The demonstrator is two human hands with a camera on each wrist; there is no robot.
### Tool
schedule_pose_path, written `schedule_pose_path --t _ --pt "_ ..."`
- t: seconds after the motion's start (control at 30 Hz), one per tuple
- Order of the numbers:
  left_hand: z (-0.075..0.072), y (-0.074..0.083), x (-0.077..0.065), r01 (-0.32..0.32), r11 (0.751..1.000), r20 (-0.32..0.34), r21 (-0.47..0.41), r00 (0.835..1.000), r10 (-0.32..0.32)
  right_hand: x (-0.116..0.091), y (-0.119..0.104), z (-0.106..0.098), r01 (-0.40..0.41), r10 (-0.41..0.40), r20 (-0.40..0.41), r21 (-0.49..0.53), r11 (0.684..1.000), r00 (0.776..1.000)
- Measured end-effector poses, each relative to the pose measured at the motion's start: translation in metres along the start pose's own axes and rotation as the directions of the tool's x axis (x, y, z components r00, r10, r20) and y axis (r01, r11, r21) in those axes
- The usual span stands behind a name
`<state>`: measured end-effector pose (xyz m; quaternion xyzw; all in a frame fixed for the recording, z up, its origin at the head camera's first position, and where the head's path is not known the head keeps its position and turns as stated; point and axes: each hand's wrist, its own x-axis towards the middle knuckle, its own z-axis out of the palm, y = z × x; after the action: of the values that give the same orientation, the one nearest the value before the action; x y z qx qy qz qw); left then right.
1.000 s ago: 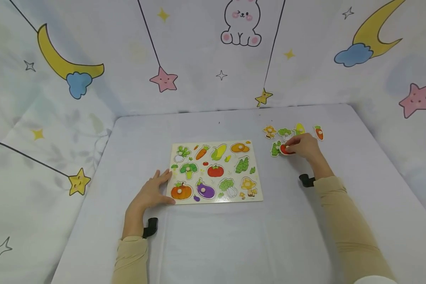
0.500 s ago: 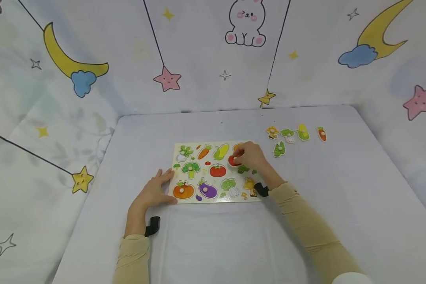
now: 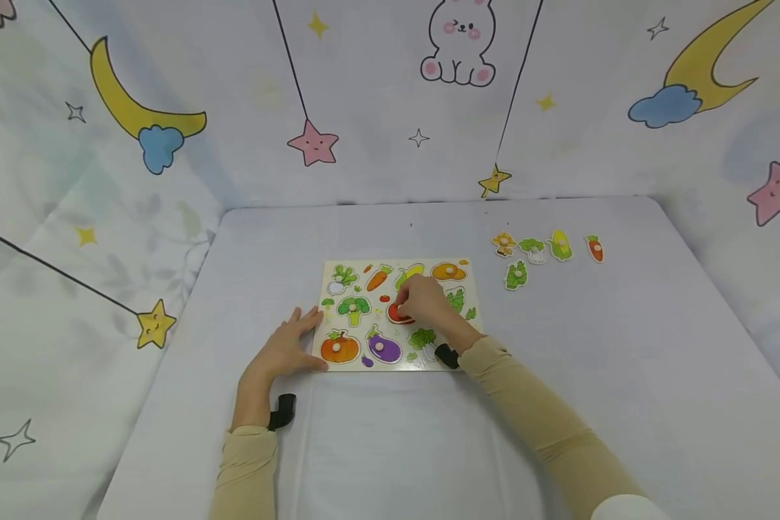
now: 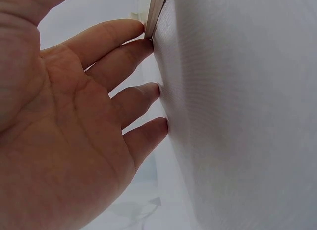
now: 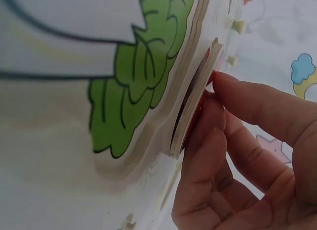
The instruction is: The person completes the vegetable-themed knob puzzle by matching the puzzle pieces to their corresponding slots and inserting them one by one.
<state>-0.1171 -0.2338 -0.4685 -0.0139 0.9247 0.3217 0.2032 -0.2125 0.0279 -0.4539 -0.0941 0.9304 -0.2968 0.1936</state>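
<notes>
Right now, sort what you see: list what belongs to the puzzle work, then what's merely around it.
Seems part of the job:
board
tomato piece, pinched by the right hand
left hand, touching the board
loose on the right: mushroom, cabbage, corn, carrot, green stalks

Seems merely around:
printed backdrop
table
black wrist mounts
</notes>
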Motion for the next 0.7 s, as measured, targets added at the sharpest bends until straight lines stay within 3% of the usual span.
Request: schedule_pose_path --t 0.7 --pt "-0.0011 0.0001 -0.0010 -0.034 0.999 -0.005 -0.008 0.999 0.034 -0.0016 -0.0005 0.0030 0.018 -0.019 -0.020 -0.056 0.998 1.000"
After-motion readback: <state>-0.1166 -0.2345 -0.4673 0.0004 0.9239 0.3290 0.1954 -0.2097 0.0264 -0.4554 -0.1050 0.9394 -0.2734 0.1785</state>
